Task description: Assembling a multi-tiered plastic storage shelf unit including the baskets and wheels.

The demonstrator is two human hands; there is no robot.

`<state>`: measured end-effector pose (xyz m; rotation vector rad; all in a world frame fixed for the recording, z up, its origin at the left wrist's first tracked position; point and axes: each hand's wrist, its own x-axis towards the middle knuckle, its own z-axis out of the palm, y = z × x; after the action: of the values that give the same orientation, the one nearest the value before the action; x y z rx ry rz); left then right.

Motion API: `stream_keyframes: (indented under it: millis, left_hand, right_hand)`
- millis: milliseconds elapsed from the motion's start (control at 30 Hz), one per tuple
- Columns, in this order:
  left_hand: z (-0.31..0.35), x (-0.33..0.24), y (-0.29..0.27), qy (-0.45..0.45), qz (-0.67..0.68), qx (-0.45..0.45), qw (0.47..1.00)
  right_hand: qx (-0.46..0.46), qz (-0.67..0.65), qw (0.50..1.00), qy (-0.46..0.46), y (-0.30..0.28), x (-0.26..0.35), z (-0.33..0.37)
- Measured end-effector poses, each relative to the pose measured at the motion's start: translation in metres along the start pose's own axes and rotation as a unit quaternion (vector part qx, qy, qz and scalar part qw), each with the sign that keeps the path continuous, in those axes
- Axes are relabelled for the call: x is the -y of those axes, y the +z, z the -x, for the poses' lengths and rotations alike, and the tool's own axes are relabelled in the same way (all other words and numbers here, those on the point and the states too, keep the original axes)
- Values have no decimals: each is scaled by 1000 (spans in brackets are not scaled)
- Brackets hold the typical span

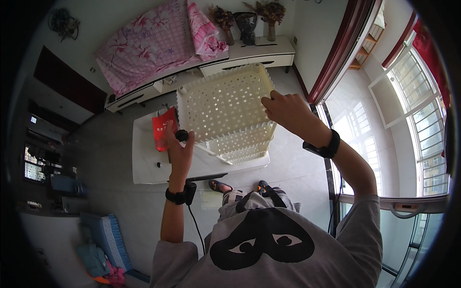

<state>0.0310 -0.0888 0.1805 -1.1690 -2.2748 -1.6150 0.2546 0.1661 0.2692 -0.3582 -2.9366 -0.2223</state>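
A cream plastic basket (225, 103) with star-shaped holes and a scalloped rim is tilted up over the white table (144, 144). More perforated cream panels (245, 144) show beneath its lower edge; whether they are separate trays I cannot tell. My right hand (288, 113) is closed on the basket's right rim. Near its lower left corner, my left hand (180, 151) holds a black round piece (181, 135) between thumb and fingers; it looks like a small caster wheel. Behind those fingers lies a red packet (163, 126). A small black part (159, 164) rests on the tabletop.
Beyond the table stands a low white cabinet (269, 50), with a pink flowered cloth (144, 43) over a wide object and vases of dried flowers (271, 21). To the right are a dark red door frame (336, 53) and windows. A blue folded item (108, 240) sits lower left.
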Motion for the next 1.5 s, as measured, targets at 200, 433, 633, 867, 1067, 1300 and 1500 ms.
stream_keyframes:
  millis: [200,433,633,867,1067,1300,1500]
  left_hand:
    - [10,18,15,-153,173,69,971]
    - [10,4,23,-198,329,59,921]
    - [12,11,25,-209,335,46,918]
    - [13,10,22,-236,333,35,912]
    - [12,8,20,-259,327,22,909]
    - [16,11,18,-289,294,56,909]
    - [16,15,14,-299,298,92,902]
  right_hand:
    - [-3,-18,1000,-7,-3,0,1]
    - [-12,-60,998,20,-3,0,0]
    - [-21,-60,998,19,-2,1,2]
    - [-32,-100,994,15,-2,1,-1]
    - [-41,-159,986,23,-6,3,-1]
    - [32,-300,951,72,-27,9,0]
    - [17,-304,945,122,-27,19,-5]
